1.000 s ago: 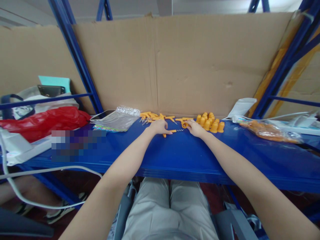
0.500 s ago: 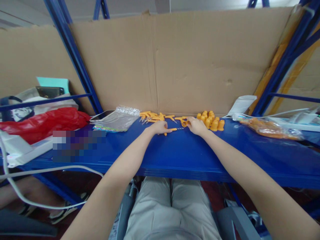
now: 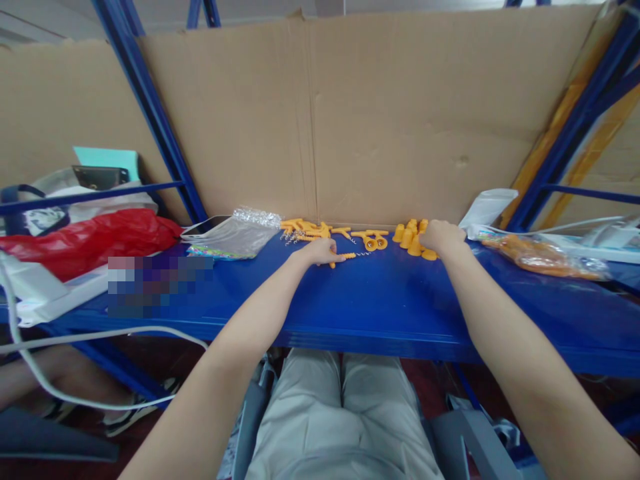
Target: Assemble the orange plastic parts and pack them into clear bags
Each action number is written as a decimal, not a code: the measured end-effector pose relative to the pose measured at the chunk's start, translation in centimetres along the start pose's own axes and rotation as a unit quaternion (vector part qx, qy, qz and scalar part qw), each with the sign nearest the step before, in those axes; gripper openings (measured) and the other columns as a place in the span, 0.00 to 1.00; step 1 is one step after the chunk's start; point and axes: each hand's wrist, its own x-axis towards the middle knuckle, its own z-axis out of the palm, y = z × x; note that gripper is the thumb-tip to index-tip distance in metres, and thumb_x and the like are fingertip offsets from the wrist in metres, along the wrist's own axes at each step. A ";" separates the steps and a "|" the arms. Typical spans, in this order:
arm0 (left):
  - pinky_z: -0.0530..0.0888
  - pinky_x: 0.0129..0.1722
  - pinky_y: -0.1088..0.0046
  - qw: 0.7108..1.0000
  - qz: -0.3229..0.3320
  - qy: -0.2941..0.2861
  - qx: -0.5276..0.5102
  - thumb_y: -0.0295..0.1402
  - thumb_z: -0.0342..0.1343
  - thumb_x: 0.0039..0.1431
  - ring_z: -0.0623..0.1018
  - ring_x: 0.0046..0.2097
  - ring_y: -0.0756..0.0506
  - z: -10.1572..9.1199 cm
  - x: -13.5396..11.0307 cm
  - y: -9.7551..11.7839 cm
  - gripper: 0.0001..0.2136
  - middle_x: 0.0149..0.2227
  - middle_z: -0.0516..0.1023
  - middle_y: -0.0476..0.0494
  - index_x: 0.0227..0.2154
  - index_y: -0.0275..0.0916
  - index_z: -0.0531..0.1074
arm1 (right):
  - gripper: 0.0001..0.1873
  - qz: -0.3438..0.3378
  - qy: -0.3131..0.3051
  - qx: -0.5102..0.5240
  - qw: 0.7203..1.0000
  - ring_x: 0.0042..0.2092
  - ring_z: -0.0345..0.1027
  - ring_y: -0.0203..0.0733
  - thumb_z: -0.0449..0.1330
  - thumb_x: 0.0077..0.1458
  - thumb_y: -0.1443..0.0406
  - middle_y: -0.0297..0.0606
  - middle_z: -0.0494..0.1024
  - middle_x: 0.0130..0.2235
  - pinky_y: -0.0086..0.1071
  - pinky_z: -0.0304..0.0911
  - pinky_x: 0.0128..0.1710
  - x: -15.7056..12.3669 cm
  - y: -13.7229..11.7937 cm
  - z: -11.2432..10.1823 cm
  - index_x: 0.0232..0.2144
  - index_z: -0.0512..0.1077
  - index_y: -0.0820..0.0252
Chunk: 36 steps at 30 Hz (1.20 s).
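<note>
My left hand (image 3: 323, 252) is closed around the orange T-handle of a corkscrew (image 3: 350, 256), its metal spiral pointing right just above the blue table. My right hand (image 3: 443, 235) reaches over a cluster of orange bell-shaped caps (image 3: 407, 235), fingers curled down on a cap at the cluster's right side; the fingertips are partly hidden. Between my hands lie two orange pieces with round open ends (image 3: 376, 243) facing me. Behind my left hand is a heap of orange corkscrews (image 3: 303, 230) with bare spirals, and one more corkscrew (image 3: 343, 232) lies beside it.
A cardboard panel (image 3: 390, 120) stands along the table's back. Clear plastic bags (image 3: 235, 235) lie left, near a red bag (image 3: 100, 237) and a white power strip (image 3: 65, 300). At right is a bag of orange parts (image 3: 545, 257). A white cable (image 3: 100, 337) crosses the lower left.
My right hand has moved right, from the pieces with round open ends to the caps, leaving two such pieces on the table. My left hand still holds the corkscrew in nearly the same place.
</note>
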 end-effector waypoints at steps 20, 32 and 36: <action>0.64 0.21 0.78 1.000 0.013 -0.006 0.004 0.45 0.58 0.53 0.70 0.20 0.51 0.1 0.2 -0.3 0.15 0.28 0.80 0.46 0.34 0.37 0.72 | 0.20 -0.012 -0.020 -0.014 1.000 0.53 0.71 0.55 0.52 0.59 0.66 0.60 0.76 0.49 0.40 0.65 0.48 -1.3 -1.4 -0.8 0.50 0.72 0.70; 0.64 0.20 0.78 1.000 0.013 0.003 -0.001 0.45 0.59 0.52 0.70 0.20 0.52 0.0 0.2 -0.2 0.14 0.25 0.79 0.48 0.33 0.38 0.72 | 0.16 -0.153 0.029 0.020 0.988 0.50 0.71 0.49 0.50 0.60 0.68 0.50 0.77 0.48 0.36 0.64 0.49 -1.5 -2.5 -0.7 0.45 0.75 0.63; 0.64 0.20 0.77 1.000 0.013 0.007 -0.003 0.45 0.59 0.52 0.71 0.20 0.51 0.1 0.3 -0.2 0.14 0.25 0.79 0.47 0.31 0.38 0.72 | 0.17 -0.242 0.012 0.027 0.970 0.51 0.70 0.47 0.50 0.58 0.72 0.49 0.75 0.50 0.37 0.62 0.51 -1.7 -3.2 0.6 0.46 0.74 0.63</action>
